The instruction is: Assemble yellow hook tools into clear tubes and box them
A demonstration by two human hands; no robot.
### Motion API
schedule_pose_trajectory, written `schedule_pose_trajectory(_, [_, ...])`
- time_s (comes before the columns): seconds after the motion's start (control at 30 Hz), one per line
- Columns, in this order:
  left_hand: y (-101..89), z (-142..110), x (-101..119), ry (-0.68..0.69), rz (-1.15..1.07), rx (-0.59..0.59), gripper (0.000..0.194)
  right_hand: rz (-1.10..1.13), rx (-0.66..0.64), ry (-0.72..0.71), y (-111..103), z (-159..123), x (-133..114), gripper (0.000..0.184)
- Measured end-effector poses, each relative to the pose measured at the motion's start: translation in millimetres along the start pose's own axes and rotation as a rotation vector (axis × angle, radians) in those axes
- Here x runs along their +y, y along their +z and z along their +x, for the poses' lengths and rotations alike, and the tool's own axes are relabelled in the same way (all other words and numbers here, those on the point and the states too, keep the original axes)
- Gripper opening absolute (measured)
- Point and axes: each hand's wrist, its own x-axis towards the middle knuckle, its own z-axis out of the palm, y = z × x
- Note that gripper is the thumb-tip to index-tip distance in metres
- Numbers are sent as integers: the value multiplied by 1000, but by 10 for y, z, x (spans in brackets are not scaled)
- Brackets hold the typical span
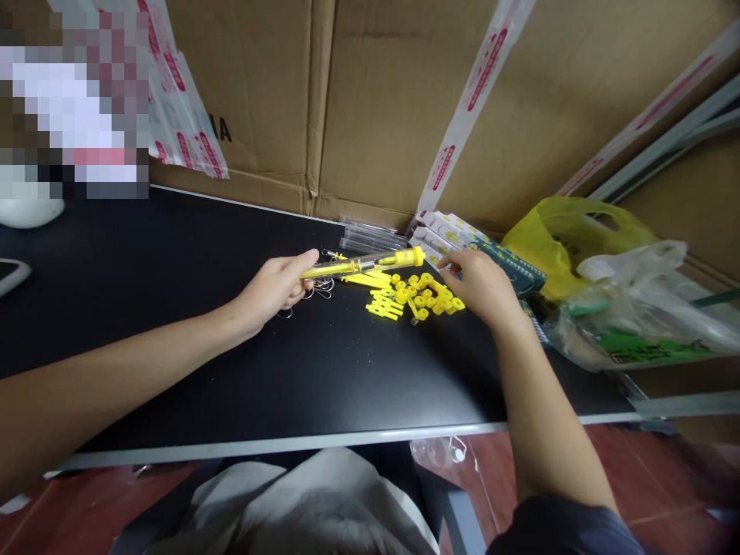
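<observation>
My left hand is closed around one end of a slim clear tube. Yellow and metallic parts show inside the tube, and a yellow cap sits at its right end. To the right of that cap, my right hand hovers over the table with bent fingers slightly apart and nothing visible between them. Small yellow plastic pieces with round ends lie in a pile just left of it. Short yellow pieces, long yellow rods and metal rings lie under the held tube.
Several clear tubes lie against the cardboard boxes at the back. White printed boxes and a teal box stand behind my right hand. Yellow and clear plastic bags fill the right end of the black table.
</observation>
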Motion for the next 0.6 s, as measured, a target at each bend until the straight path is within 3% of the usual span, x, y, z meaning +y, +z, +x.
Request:
schedule_pose_trajectory(0.17, [19, -15, 32, -10, 2, 12, 44, 7, -49, -5, -11, -2, -1, 13])
schedule_pose_trajectory(0.33, [17, -7, 23, -15, 6, 9, 45, 82, -201, -54, -60, -36, -32, 11])
schedule_pose_trajectory(0.6, [0, 5, -4, -7, 16, 10, 45, -127, -263, -82, 53, -56, -98, 20])
